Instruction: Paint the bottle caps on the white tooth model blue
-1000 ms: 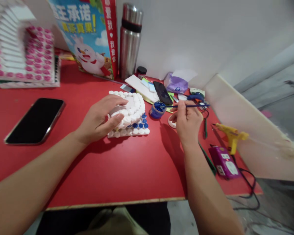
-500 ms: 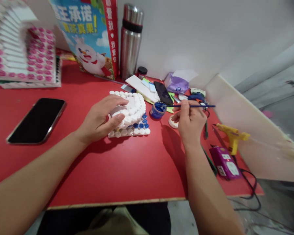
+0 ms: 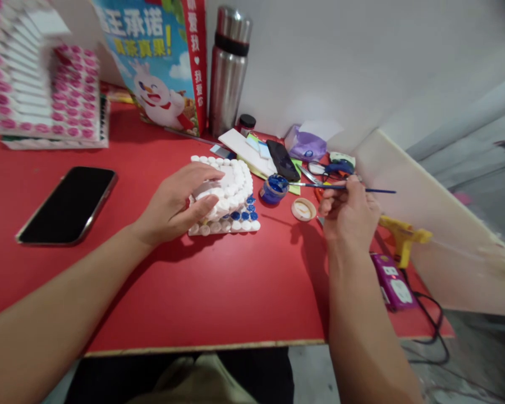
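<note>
Presently, my left hand (image 3: 179,205) is covering the near left part of the white model (image 3: 238,185), so some of its discs are staying out of sight. My thumb and forefinger are clasping it; the other fingers I cannot see well. The model is resting on the red table (image 3: 235,286), left of the open jar (image 3: 272,193), and several blue discs (image 3: 244,215) are showing low on it. The jar is containing blue paint, and a white lid (image 3: 303,210) is lying nearby. My right hand (image 3: 351,219) is pinching the paintbrush (image 3: 320,186) almost level; its tip is pointing at the jar's rim, but whether they are touching, I cannot tell. This hand is also hiding the front end of the yellow glue gun (image 3: 404,235).
</note>
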{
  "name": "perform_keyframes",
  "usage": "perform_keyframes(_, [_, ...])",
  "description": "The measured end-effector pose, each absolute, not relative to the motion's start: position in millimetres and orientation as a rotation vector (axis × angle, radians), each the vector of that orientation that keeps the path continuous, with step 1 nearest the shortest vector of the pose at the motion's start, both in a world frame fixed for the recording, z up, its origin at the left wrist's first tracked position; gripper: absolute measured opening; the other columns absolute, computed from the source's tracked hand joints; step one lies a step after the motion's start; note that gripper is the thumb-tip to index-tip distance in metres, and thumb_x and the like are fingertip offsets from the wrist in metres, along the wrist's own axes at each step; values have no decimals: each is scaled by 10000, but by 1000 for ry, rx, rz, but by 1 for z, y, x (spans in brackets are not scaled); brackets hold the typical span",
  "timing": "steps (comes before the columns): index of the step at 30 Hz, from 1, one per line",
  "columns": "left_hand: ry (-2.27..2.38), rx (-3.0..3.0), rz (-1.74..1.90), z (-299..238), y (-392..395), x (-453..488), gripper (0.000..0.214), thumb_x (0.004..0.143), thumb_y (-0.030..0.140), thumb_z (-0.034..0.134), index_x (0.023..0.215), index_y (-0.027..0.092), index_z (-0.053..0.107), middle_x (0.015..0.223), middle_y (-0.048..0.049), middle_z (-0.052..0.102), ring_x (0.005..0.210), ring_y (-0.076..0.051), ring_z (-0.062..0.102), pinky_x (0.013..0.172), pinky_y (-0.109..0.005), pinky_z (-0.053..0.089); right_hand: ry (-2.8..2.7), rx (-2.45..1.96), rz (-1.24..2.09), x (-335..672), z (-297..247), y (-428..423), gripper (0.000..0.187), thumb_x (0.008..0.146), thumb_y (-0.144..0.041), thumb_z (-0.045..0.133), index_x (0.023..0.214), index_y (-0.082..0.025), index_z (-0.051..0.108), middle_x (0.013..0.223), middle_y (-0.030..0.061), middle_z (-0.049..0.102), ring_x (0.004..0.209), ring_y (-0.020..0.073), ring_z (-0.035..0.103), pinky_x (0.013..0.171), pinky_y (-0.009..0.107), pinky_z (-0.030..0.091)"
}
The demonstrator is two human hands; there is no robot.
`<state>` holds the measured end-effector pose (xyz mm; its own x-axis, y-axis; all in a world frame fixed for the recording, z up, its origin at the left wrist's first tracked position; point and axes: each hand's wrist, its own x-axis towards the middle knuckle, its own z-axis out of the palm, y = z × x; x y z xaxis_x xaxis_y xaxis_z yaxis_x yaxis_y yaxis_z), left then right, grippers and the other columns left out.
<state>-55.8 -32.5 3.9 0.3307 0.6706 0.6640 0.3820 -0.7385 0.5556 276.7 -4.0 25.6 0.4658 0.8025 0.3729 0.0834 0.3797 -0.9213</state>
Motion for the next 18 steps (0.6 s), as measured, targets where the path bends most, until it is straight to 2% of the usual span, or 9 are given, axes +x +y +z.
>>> perform_keyframes(5, [970,2306,1352,4,-33,-55,378,1039,502,566,1288,243,684,1327,-144,743,1251,-326,673,1118,-559,536,-1022,-1122,522,270,26,-7,441,940,-614,703,765,-216,629,586,-31,676,343,99,542,315,226,398])
perform_keyframes(10, [948,2292,1362,4,-33,-55,377,1039,496,571,1299,249,686,1312,-135,731,1240,-330,668,1092,-565,543,-1328,-1259,327,252,28,-17,425,1025,-590,615,847,-207,669,638,-15,715,419,121,627,418,245,484])
perform_keyframes(14, [943,2283,1363,4,-33,-55,381,1033,491,577,1305,249,690,1306,-144,732,1235,-338,667,1087,-567,542,-1470,-1299,194,247,26,-21,420,1085,-536,529,854,-211,660,665,-2,722,440,122,640,457,251,484])
perform_keyframes(18, [951,2290,1367,3,-33,-55,378,1030,511,576,1300,273,691,1305,-121,740,1239,-325,669,1093,-543,544,-1494,-1298,165,248,23,-19,386,1088,-510,537,872,-219,669,664,0,725,436,128,633,473,263,489])
